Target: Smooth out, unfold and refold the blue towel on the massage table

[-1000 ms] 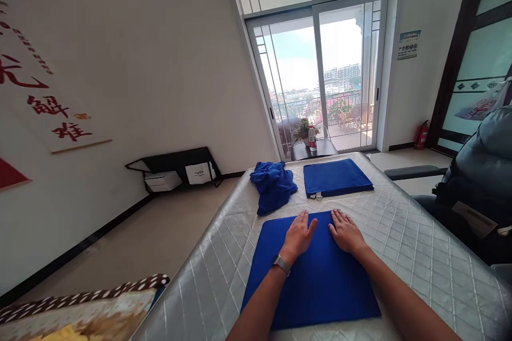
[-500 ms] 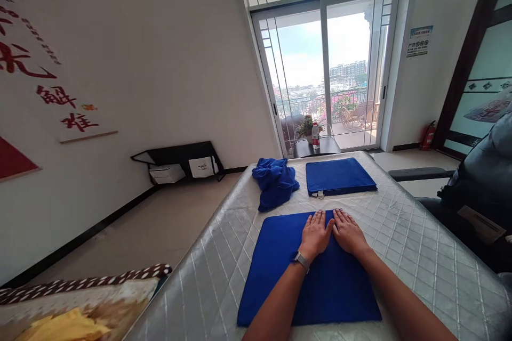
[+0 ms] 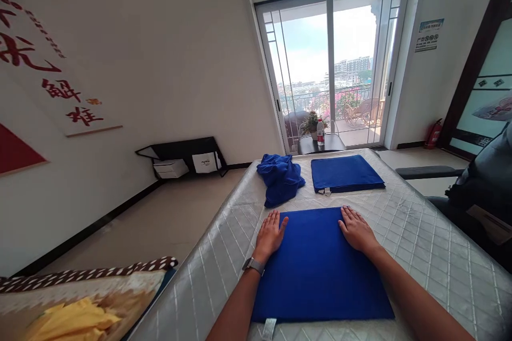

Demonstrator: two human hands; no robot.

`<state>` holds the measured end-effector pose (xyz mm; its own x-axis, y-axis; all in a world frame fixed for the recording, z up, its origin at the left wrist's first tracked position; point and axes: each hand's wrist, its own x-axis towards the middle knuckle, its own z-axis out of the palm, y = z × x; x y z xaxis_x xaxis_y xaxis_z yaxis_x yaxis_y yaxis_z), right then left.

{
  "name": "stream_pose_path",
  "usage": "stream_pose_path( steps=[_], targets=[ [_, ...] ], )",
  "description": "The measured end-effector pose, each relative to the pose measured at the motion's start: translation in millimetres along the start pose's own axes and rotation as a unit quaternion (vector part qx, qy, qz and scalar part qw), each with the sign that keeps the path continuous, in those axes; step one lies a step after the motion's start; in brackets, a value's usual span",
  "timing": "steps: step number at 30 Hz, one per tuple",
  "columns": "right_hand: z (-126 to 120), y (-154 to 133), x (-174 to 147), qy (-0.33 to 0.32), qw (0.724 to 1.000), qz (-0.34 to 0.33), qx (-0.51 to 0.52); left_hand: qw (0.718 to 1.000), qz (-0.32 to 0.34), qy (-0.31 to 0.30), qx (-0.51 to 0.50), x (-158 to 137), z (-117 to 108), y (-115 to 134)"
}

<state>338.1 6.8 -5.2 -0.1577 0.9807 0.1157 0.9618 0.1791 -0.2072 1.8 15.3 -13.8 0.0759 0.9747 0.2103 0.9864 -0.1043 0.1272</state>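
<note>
A flat blue cloth (image 3: 316, 272), folded into a neat rectangle, lies on the quilted silver-grey mattress (image 3: 208, 277). A pale label (image 3: 269, 329) pokes out at its near left edge. My left hand (image 3: 270, 235) rests flat at the cloth's far left corner, fingers stretched out, a watch on the wrist. At the far right corner lies my right hand (image 3: 357, 228), also flat with its fingers extended. Neither hand grips anything. Beyond them are a crumpled blue cloth (image 3: 282, 178) on the left and a folded blue cloth stack (image 3: 346, 172) on the right.
Past the mattress stand a small dark table (image 3: 334, 144) with a potted plant (image 3: 311, 123) and a water bottle (image 3: 320, 132), before sliding glass doors. A black rack (image 3: 182, 152) is by the left wall. A dark chair (image 3: 488, 176) borders the right side.
My left hand has slid left from the middle of the cloth's far edge to its left corner. My right hand stays near the right corner. The near-edge label now shows.
</note>
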Motion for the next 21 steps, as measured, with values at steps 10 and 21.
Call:
stream_pose_path(
  steps=[10, 21],
  targets=[
    [1.2, 0.4, 2.4, -0.012, 1.000, -0.002, -0.019, 0.999, -0.004, 0.019, -0.028, -0.7, -1.8, 3.1],
    [-1.2, -0.8, 0.2, -0.007, 1.000, -0.007, -0.017, 0.999, -0.007, 0.030, -0.042, -2.8, -5.4, 5.3]
  ],
)
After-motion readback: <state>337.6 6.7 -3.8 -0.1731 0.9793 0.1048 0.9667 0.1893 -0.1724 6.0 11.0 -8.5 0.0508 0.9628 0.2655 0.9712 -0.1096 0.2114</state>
